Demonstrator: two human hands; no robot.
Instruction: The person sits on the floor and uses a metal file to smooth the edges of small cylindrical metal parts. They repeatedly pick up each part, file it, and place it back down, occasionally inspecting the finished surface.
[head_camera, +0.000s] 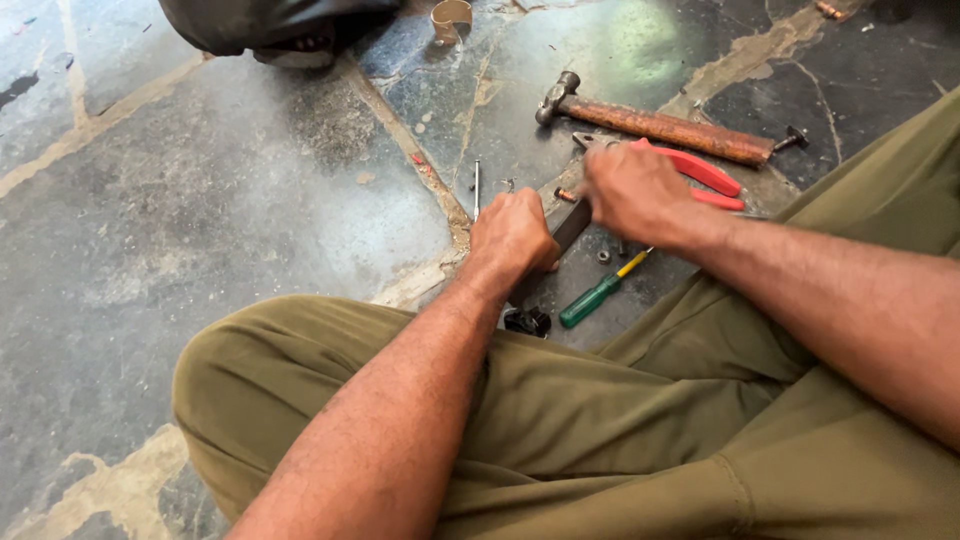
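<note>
Head view shows you seated cross-legged on the stone floor, both hands meeting over a dark flat metal piece just in front of your knees. Your left hand is clenched around its near end; your right hand is curled over its far end — what the fingers pinch there is hidden. The piece runs diagonally, near-left to far-right. How far the work has got, I cannot tell; the loose nuts beside it suggest it is unfinished. The hammer, red-handled pliers and green screwdriver lie unheld close by.
</note>
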